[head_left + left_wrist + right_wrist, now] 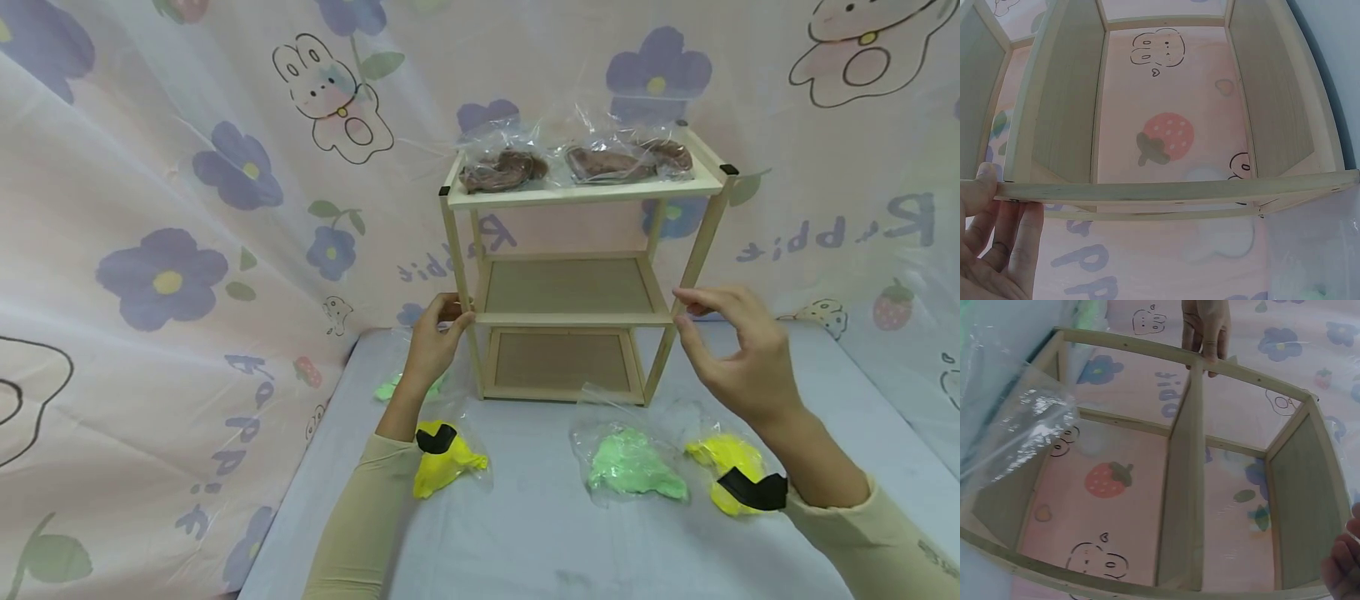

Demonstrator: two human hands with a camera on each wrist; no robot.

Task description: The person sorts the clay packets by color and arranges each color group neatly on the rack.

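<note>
A small wooden three-tier shelf rack (573, 319) stands upright on the table, its top tier bearing brown lumps in clear bags (611, 162). My left hand (435, 337) pinches its left front post beside the middle tier; thumb and fingers lie on opposite sides of the post in the left wrist view. My right hand (738, 350) is at the right front post, thumb and forefinger parted in a loose C that overlaps the post in the head view. In the right wrist view only some fingers (1342, 559) show, at the right edge near the rack's end panel.
Bagged soft lumps lie on the pale blue table (525, 533): a yellow one (442, 475) by my left forearm, a green one (630, 467) before the rack, another yellow one (723, 454) by my right wrist. A patterned cloth (405, 100) hangs behind and at the left.
</note>
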